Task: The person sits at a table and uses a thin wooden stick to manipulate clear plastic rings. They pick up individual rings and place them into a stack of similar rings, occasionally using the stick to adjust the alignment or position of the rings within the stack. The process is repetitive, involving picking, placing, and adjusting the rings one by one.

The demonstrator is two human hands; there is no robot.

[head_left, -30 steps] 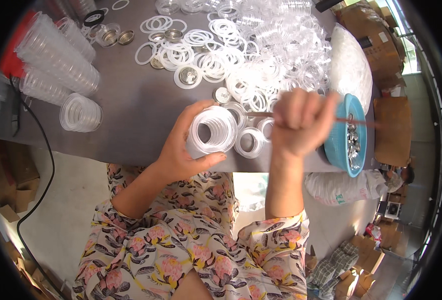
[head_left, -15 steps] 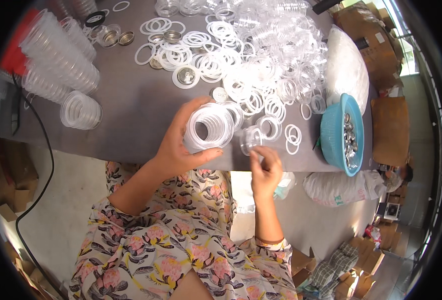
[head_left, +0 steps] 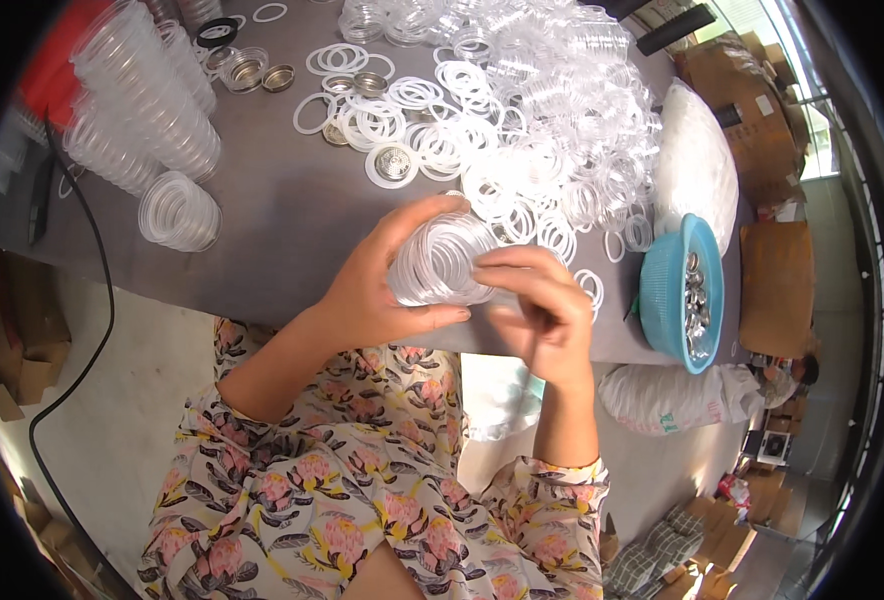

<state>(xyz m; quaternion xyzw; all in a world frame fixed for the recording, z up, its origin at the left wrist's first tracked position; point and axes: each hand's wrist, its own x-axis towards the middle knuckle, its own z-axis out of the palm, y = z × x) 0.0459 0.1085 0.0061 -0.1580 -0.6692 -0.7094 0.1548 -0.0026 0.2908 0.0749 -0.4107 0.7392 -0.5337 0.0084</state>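
Observation:
My left hand (head_left: 377,290) grips a stack of clear plastic rings (head_left: 442,262) lying on its side, just above the near edge of the grey table (head_left: 282,225). My right hand (head_left: 542,305) presses against the open end of that stack, fingers curled over its rim; what it pinches, if anything, is hidden. A heap of loose clear and white rings (head_left: 522,110) spreads over the table behind both hands. A blue basket (head_left: 662,290) with small metal parts sits at the table's right edge, close to my right hand.
Tall stacks of clear lids (head_left: 137,95) and a short stack (head_left: 177,210) stand at the left. A white bag (head_left: 697,165) lies behind the basket. A black cable (head_left: 97,330) hangs off the left edge. Cardboard boxes (head_left: 777,285) and a filled sack (head_left: 677,398) are on the floor.
My right hand came back from the blue basket, dropped below the table edge, and now rests on the end of the ring stack. My left hand kept hold of the stack.

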